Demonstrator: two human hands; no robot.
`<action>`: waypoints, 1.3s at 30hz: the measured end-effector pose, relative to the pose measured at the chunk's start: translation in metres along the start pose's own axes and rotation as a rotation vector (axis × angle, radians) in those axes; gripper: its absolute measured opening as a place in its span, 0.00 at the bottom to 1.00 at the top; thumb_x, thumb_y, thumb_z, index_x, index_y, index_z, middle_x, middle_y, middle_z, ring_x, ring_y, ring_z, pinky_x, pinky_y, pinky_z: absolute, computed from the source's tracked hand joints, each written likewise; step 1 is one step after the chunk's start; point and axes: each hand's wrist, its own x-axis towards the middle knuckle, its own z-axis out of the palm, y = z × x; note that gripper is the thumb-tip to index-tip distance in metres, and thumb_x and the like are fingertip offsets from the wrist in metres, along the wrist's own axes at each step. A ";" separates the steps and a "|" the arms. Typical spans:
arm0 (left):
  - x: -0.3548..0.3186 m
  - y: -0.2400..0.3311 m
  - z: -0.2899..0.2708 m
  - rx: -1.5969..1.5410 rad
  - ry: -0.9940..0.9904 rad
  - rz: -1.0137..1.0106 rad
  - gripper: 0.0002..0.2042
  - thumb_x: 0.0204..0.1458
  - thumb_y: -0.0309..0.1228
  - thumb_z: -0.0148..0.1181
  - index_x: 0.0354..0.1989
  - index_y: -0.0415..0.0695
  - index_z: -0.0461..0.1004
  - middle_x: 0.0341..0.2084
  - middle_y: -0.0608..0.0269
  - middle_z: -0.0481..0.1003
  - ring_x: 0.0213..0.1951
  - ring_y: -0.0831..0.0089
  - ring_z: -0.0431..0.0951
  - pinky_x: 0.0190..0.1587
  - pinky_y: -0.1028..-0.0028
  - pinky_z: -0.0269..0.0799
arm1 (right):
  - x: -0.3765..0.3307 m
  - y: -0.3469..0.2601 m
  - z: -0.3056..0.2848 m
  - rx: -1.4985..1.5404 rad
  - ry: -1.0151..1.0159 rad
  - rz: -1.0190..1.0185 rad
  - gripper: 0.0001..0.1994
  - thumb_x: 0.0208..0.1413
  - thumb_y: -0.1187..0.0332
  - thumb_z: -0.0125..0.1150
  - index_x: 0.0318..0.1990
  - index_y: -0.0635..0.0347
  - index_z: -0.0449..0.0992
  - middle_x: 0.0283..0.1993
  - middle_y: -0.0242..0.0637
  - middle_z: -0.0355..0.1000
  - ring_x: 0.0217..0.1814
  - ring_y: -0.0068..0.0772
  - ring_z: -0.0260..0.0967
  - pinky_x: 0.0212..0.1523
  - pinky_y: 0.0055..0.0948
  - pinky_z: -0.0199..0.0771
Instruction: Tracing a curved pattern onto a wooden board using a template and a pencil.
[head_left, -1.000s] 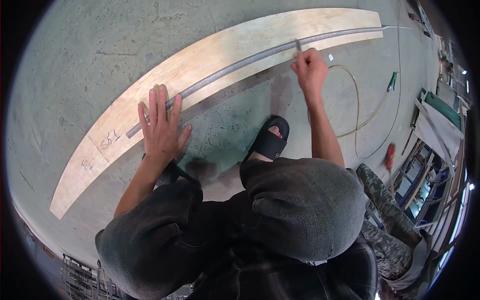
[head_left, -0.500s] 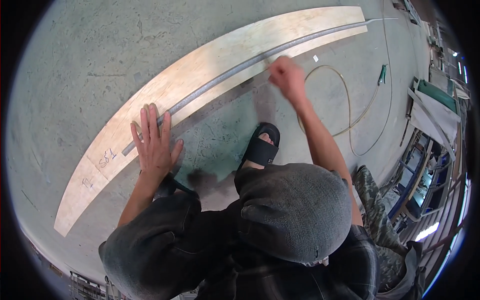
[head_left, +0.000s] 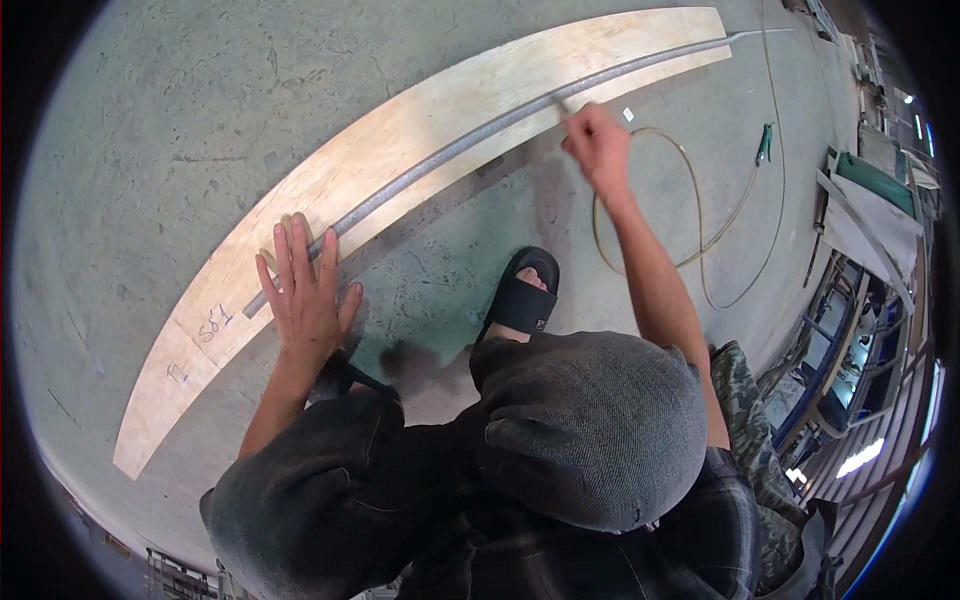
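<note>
Grey rod (head_left: 450,150), upper middle of frame, long axis rising rightward along pale board (head_left: 400,135) | our left hand (head_left: 308,312), nearer, fingers spread over its lower-left end | our right hand (head_left: 598,150), fingers curled, rod just up-left, any grip we cannot tell

The person wears faded grey jeans (head_left: 610,430), a dark plaid shirt (head_left: 718,515) and black slides (head_left: 522,304).

Soft, even indoor light covers the concrete floor (head_left: 150,220), leaving a faint shadow (head_left: 545,190) beside the right hand (head_left: 597,150). A strip light (head_left: 860,458) glares at right. Fisheye distortion curves the outer surroundings into black vignetting.
</note>
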 end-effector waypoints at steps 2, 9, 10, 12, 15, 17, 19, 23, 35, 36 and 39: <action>0.002 0.000 0.002 -0.008 0.008 0.002 0.41 0.49 0.45 0.65 0.72 0.48 0.55 0.74 0.44 0.44 0.75 0.46 0.40 0.69 0.38 0.37 | 0.014 0.001 -0.007 -0.039 -0.020 0.040 0.09 0.57 0.71 0.63 0.27 0.61 0.71 0.23 0.39 0.67 0.24 0.32 0.71 0.27 0.31 0.69; 0.019 -0.002 -0.007 0.035 0.208 0.070 0.24 0.49 0.40 0.66 0.53 0.45 0.73 0.63 0.51 0.64 0.69 0.49 0.57 0.68 0.41 0.45 | -0.002 -0.009 0.011 0.158 -0.116 0.016 0.12 0.57 0.70 0.65 0.26 0.64 0.70 0.22 0.36 0.67 0.22 0.26 0.71 0.25 0.27 0.70; 0.023 -0.004 -0.007 0.033 0.214 0.072 0.24 0.49 0.40 0.66 0.53 0.45 0.73 0.63 0.51 0.64 0.69 0.49 0.57 0.68 0.41 0.45 | 0.005 -0.001 0.002 0.150 -0.036 0.055 0.12 0.58 0.70 0.65 0.26 0.64 0.70 0.21 0.35 0.67 0.21 0.23 0.70 0.24 0.25 0.69; 0.032 -0.007 -0.007 0.055 0.274 0.095 0.20 0.48 0.38 0.66 0.48 0.45 0.74 0.56 0.55 0.69 0.65 0.53 0.63 0.66 0.44 0.50 | 0.019 0.011 -0.018 0.124 0.093 0.170 0.12 0.59 0.70 0.64 0.26 0.65 0.70 0.19 0.35 0.67 0.21 0.21 0.70 0.23 0.24 0.68; 0.039 0.000 -0.010 -0.011 0.301 0.084 0.17 0.49 0.39 0.66 0.44 0.45 0.73 0.52 0.56 0.70 0.61 0.55 0.66 0.63 0.47 0.54 | 0.019 0.013 -0.030 -0.012 0.051 0.102 0.12 0.59 0.69 0.63 0.26 0.65 0.70 0.19 0.37 0.68 0.20 0.22 0.70 0.23 0.26 0.68; 0.039 0.010 -0.014 -0.064 0.302 0.077 0.16 0.50 0.38 0.65 0.43 0.45 0.72 0.50 0.56 0.71 0.57 0.56 0.68 0.60 0.50 0.56 | 0.015 0.009 -0.029 -0.027 0.051 0.096 0.12 0.59 0.70 0.63 0.26 0.64 0.70 0.19 0.38 0.68 0.20 0.25 0.70 0.24 0.28 0.68; 0.035 0.008 -0.019 -0.098 0.305 0.061 0.15 0.50 0.38 0.65 0.41 0.45 0.72 0.48 0.57 0.71 0.54 0.57 0.69 0.57 0.53 0.59 | 0.014 -0.004 -0.021 -0.023 0.050 0.082 0.12 0.59 0.70 0.63 0.26 0.64 0.70 0.20 0.40 0.68 0.20 0.27 0.70 0.25 0.29 0.69; 0.027 -0.009 -0.023 -0.113 0.231 -0.020 0.12 0.51 0.36 0.64 0.38 0.44 0.71 0.41 0.57 0.70 0.45 0.57 0.69 0.47 0.60 0.61 | -0.006 -0.020 -0.004 -0.100 0.015 -0.116 0.10 0.55 0.71 0.64 0.27 0.61 0.69 0.25 0.43 0.67 0.26 0.44 0.70 0.28 0.37 0.68; -0.118 -0.149 -0.054 -0.003 -0.175 -0.402 0.11 0.52 0.28 0.63 0.43 0.45 0.72 0.36 0.53 0.74 0.42 0.54 0.75 0.45 0.57 0.69 | -0.077 -0.151 0.087 0.123 -0.064 -0.159 0.07 0.56 0.71 0.65 0.31 0.56 0.71 0.27 0.36 0.68 0.22 0.40 0.70 0.24 0.36 0.68; -0.111 -0.141 -0.054 0.014 0.001 -0.324 0.13 0.51 0.28 0.64 0.45 0.45 0.72 0.41 0.53 0.74 0.45 0.54 0.75 0.48 0.57 0.69 | -0.079 -0.153 0.090 0.124 -0.071 -0.156 0.07 0.56 0.71 0.65 0.31 0.56 0.71 0.27 0.36 0.68 0.22 0.40 0.70 0.24 0.36 0.68; -0.092 -0.116 -0.051 -0.060 0.130 -0.114 0.25 0.49 0.31 0.67 0.57 0.46 0.70 0.54 0.52 0.70 0.55 0.52 0.70 0.56 0.57 0.67 | -0.085 -0.167 0.102 0.170 -0.137 -0.084 0.06 0.57 0.72 0.65 0.31 0.56 0.72 0.26 0.36 0.68 0.22 0.39 0.71 0.23 0.34 0.68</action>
